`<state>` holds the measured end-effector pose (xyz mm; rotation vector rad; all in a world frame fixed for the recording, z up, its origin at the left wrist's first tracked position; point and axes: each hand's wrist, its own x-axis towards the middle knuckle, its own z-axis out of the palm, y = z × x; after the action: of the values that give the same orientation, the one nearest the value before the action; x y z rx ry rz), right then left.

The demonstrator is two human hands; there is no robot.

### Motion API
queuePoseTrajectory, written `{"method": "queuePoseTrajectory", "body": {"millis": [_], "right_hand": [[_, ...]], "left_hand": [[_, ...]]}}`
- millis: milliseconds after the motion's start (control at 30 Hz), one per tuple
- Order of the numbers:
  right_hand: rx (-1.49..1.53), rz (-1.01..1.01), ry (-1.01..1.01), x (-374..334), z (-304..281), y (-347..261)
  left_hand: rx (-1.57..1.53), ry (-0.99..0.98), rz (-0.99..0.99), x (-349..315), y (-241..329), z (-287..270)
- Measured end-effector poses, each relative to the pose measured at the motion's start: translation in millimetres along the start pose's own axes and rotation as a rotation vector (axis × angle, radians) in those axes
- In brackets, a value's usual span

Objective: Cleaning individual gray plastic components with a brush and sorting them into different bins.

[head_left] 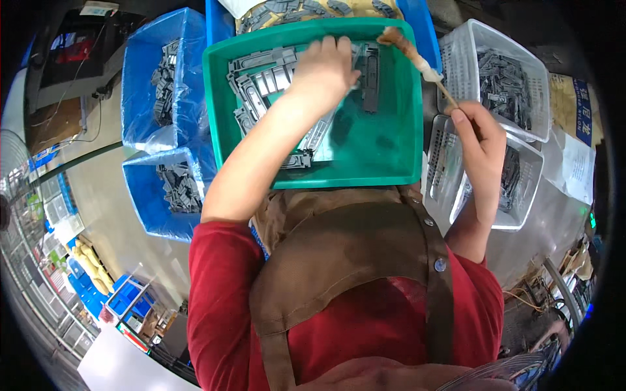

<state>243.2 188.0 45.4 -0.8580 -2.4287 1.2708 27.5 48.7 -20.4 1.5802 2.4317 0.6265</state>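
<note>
- Left hand point(326, 68), upper middle of frame: over the grey parts point(261, 94) inside the green bin point(394, 146). Fingers bent, slightly spread, tips toward the far wall. Undersides hidden and hand blurred; cannot tell whether they grip a part.
- Grey parts: long, slatted, loosely piled in the left half of the bin; a few lie against its near wall, lower centre of the bin. One dark grey part point(371, 78) lies apart, lengthwise, just right of the left hand.
- Open room: green floor shows from the middle of the bin to its right wall, and down to the near right corner.
- Right hand point(481, 140), right of frame: outside the bin, beyond its right edge. Thumb and fingers closed narrow on the lower end of a wooden stick point(448, 96).
- Stick tilts up and left; the browned food piece point(403, 47) on its tip overlaps the bin's upper right corner in view.
- Left edge of bin: upper blue crate point(138, 98) and lower blue crate point(145, 195) stand close beside it, plastic-lined, holding small grey pieces.
- Right edge: upper white basket point(538, 91) and lower white basket point(531, 195) hold similar pieces; the right forearm overlaps the lower one.
- Near edge: brown apron point(345, 260) sits just below the bin's rim, leaving little room there.
</note>
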Motion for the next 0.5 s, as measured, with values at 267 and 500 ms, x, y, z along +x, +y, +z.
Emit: {"method": "queuePoseTrajectory", "body": {"millis": [267,500], "right_hand": [[0.186,-0.011,0.102,-1,2,11],[0.051,-0.207,-0.017,-2,5,4]], "left_hand": [[-0.376,-0.342,-0.191,20,-8,6],[-1.577,-0.146,-0.582,-11,-14,-55]]}}
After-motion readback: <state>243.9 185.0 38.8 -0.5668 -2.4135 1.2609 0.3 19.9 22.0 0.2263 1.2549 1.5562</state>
